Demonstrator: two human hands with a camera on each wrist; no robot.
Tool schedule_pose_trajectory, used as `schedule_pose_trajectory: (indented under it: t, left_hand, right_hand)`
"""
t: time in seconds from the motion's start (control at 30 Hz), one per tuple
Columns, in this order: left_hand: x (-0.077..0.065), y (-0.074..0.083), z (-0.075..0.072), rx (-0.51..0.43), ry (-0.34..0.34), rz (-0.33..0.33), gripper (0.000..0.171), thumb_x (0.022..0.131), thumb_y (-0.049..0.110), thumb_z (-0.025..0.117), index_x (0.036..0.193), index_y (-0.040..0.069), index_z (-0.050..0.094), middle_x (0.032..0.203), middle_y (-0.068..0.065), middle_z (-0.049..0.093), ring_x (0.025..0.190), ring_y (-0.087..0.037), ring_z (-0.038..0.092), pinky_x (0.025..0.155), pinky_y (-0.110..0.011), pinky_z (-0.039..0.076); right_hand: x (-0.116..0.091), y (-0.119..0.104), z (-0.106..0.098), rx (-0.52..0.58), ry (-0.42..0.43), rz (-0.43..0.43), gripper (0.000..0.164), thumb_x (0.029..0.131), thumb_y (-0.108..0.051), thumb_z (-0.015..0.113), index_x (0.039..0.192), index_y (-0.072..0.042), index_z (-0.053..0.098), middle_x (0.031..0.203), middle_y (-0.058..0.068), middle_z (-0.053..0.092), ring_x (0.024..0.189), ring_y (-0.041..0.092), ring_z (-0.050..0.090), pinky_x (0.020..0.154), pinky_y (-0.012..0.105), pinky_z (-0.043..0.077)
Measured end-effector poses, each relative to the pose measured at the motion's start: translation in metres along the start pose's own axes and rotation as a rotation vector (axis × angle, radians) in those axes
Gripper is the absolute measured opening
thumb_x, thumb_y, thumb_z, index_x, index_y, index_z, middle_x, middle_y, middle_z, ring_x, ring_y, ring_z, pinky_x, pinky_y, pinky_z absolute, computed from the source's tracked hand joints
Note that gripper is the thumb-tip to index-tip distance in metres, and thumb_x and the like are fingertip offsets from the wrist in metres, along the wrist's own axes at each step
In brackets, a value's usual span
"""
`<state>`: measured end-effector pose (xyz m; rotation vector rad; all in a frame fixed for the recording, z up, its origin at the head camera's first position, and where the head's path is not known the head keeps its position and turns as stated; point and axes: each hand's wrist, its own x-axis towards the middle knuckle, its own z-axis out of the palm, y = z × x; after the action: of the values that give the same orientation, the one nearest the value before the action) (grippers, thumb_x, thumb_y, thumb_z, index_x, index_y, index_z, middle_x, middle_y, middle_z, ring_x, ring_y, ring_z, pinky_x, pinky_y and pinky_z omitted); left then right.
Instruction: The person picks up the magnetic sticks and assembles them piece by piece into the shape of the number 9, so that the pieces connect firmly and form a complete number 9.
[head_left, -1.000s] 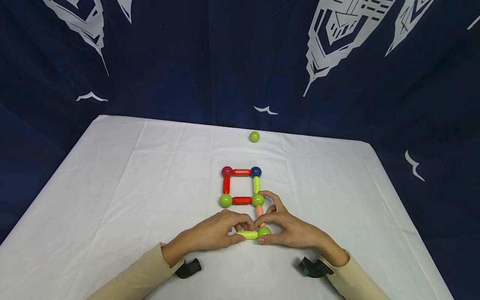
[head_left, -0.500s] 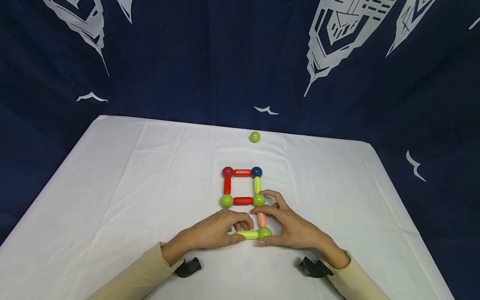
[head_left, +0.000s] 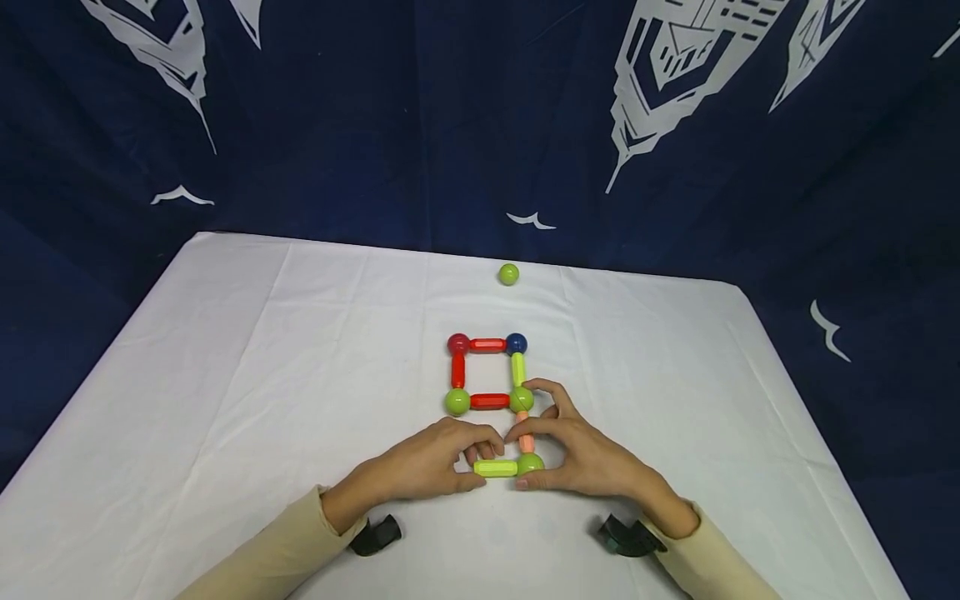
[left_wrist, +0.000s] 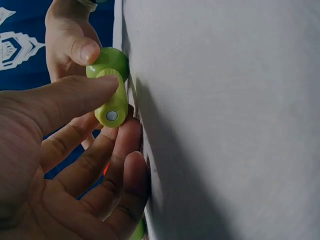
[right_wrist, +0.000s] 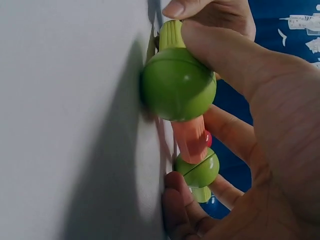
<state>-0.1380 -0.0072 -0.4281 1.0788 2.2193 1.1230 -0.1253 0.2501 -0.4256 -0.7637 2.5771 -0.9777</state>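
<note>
A magnetic ball-and-stick shape lies on the white cloth. Its square has red sticks (head_left: pixel 489 402), a yellow-green stick (head_left: pixel 518 369), a red ball (head_left: pixel 458 343), a blue ball (head_left: pixel 516 343) and two green balls. Below the square's right corner, an orange stick (head_left: pixel 527 442) joins a lower green ball (right_wrist: pixel 179 85), with another yellow-green stick (head_left: pixel 496 468) pointing left. My left hand (head_left: pixel 431 460) is around that stick, thumb in front and fingers behind, its end uncovered. My right hand (head_left: pixel 573 450) holds the lower ball by the thumb, with fingers across the orange stick and at the upper green ball (head_left: pixel 521 399).
A loose green ball (head_left: pixel 508 274) sits near the far edge of the white tablecloth (head_left: pixel 337 333). Behind the table hangs a dark blue curtain (head_left: pixel 360 125) with white prints. Black wrist devices (head_left: pixel 377 536) are by both cuffs.
The square has shifted slightly right, and the orange stick stands straighter. My left thumb has drawn back a little from the yellow-green stick. The right index finger has lifted and moved slightly.
</note>
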Motion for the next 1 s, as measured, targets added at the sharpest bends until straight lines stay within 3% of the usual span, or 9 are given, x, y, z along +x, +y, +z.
schedule_pose_trajectory:
  t: [0.13, 0.33, 0.53, 0.63, 0.77, 1.0]
  left_hand:
    - [0.001, 0.001, 0.001, 0.009, 0.009, -0.004, 0.033, 0.085, 0.003, 0.077, 0.116, 0.01, 0.066, 0.097, 0.003, 0.067, 0.086, -0.002, 0.06, 0.076, -0.02, 0.05]
    - [0.0, 0.001, -0.001, 0.008, 0.013, -0.01, 0.034, 0.085, 0.006, 0.078, 0.116, 0.011, 0.066, 0.1, 0.003, 0.068, 0.087, -0.003, 0.061, 0.077, -0.021, 0.05]
    - [0.003, 0.007, -0.03, 0.049, 0.138, 0.023, 0.03, 0.087, 0.008, 0.077, 0.115, 0.008, 0.067, 0.101, -0.003, 0.07, 0.086, -0.01, 0.063, 0.078, -0.027, 0.053]
    - [0.018, 0.005, -0.051, 0.077, 0.213, 0.031, 0.024, 0.088, 0.008, 0.075, 0.112, 0.007, 0.068, 0.1, -0.005, 0.071, 0.083, -0.01, 0.062, 0.075, -0.028, 0.054]
    - [0.05, -0.011, -0.074, 0.08, 0.327, -0.006, 0.022, 0.089, 0.008, 0.072, 0.111, 0.004, 0.068, 0.099, -0.007, 0.069, 0.084, -0.016, 0.063, 0.077, -0.03, 0.053]
    - [0.11, -0.042, -0.099, 0.027, 0.501, -0.159, 0.029, 0.092, 0.006, 0.068, 0.12, 0.002, 0.066, 0.116, -0.017, 0.066, 0.103, -0.029, 0.063, 0.092, -0.037, 0.051]
  right_hand:
    - [-0.001, -0.001, 0.001, 0.031, -0.014, 0.0, 0.031, 0.078, -0.038, 0.086, 0.106, -0.039, 0.072, 0.159, -0.004, 0.016, 0.102, 0.005, 0.056, 0.092, 0.031, 0.049]
    - [-0.002, -0.002, 0.002, -0.009, 0.021, -0.051, 0.026, 0.077, -0.026, 0.086, 0.097, -0.036, 0.073, 0.157, 0.002, 0.021, 0.095, 0.006, 0.055, 0.089, 0.03, 0.049]
    - [-0.003, -0.003, 0.002, -0.018, 0.018, -0.043, 0.026, 0.078, -0.025, 0.085, 0.098, -0.036, 0.072, 0.157, 0.001, 0.02, 0.097, 0.005, 0.055, 0.092, 0.031, 0.049]
    - [-0.004, -0.004, 0.002, -0.025, 0.013, -0.029, 0.026, 0.079, -0.026, 0.085, 0.098, -0.037, 0.071, 0.158, 0.0, 0.018, 0.099, 0.005, 0.054, 0.092, 0.03, 0.048]
    - [-0.004, -0.006, 0.004, -0.054, 0.027, -0.044, 0.025, 0.079, -0.023, 0.083, 0.097, -0.034, 0.069, 0.159, 0.002, 0.017, 0.099, 0.006, 0.053, 0.09, 0.028, 0.048]
    - [-0.003, -0.01, 0.009, -0.056, 0.025, -0.008, 0.024, 0.079, -0.026, 0.083, 0.093, -0.036, 0.067, 0.159, 0.002, 0.017, 0.101, 0.01, 0.05, 0.089, 0.029, 0.047]
